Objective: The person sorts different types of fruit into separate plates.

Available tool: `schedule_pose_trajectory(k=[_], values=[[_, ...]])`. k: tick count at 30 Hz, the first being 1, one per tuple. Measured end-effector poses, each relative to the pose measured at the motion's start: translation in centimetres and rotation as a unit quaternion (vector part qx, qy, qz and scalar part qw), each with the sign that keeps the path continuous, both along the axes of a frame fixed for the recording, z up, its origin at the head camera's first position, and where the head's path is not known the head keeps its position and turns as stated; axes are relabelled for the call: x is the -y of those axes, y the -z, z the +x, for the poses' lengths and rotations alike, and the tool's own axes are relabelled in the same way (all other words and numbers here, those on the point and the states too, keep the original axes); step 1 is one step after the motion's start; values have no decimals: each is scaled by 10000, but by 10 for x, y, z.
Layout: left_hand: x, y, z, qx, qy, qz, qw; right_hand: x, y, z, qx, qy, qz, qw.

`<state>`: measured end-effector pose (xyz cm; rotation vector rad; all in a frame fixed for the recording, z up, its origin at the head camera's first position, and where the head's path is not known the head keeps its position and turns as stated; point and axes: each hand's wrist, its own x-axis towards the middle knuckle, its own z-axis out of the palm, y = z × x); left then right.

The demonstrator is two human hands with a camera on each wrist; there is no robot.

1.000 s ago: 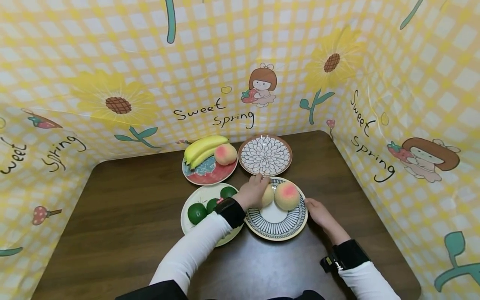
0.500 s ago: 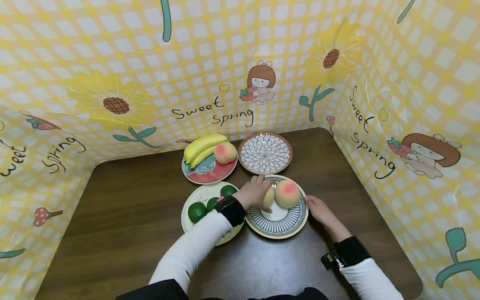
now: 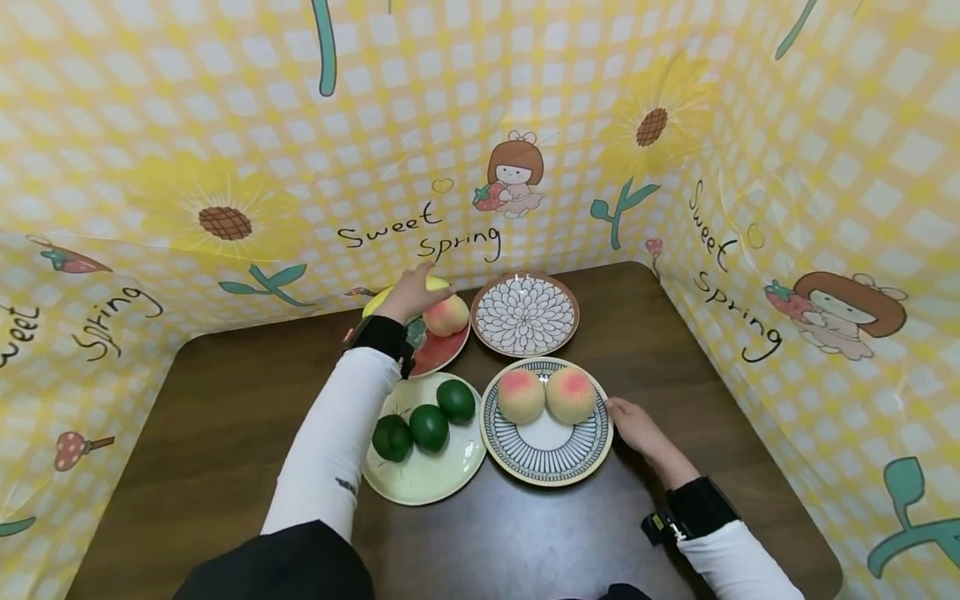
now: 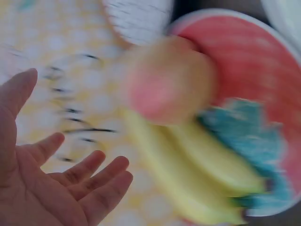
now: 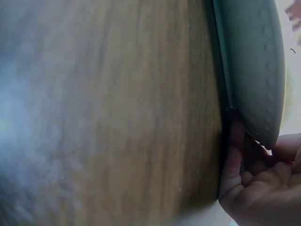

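Observation:
My left hand [image 3: 409, 293] is stretched out open over the yellow bananas [image 3: 438, 283] on the red plate [image 3: 444, 352] at the back, beside a peach [image 3: 448, 316]. In the left wrist view the left hand [image 4: 63, 157] shows a spread palm, close to the bananas [image 4: 197, 174] and the peach [image 4: 169, 84], holding nothing. My right hand [image 3: 628, 419] grips the right rim of the striped plate [image 3: 547, 468], which carries two peaches [image 3: 520, 396] [image 3: 571, 394]. In the right wrist view my fingers [image 5: 237, 155] curl under that plate's rim [image 5: 256, 75].
A pale plate [image 3: 431, 483] holds three green limes [image 3: 428, 427] left of the striped plate. A flower-patterned plate [image 3: 525, 315] stands bare at the back. Yellow checked sheeting [image 3: 225, 167] walls the brown table [image 3: 225, 433] on three sides.
My left hand let go of the left peach on the striped plate and moved back and left to the bananas. The right hand has stayed on the plate's rim.

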<state>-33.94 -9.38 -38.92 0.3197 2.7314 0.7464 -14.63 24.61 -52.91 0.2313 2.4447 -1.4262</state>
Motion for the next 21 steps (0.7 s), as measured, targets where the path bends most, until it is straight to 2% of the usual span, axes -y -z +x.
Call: schedule_pose_trajectory(k=[2,3,6,9,11,15,21], values=[[6,13,-8,248,-156,-55,9996,-1,0,-1,-75,50,33,10000],[7,22,-12,324,-122,-56,9994,-1,0,-1,-118,71,40,9999],[9,48,-19,351,-89,93,9993,0,3,0,-198,194,-62,9996],[14,76,-15,329,-255,224,9989,6,8,6,-197,162,-78,9996],[14,89,-14,339,-435,236,9982,9,9,8,-202,169,-75,9996],[10,98,-16,397,-499,110,9979,9,6,7,-300,193,-61,9993],[1,97,-21,275,-356,38,9990,3,5,2,-299,237,61,9993]])
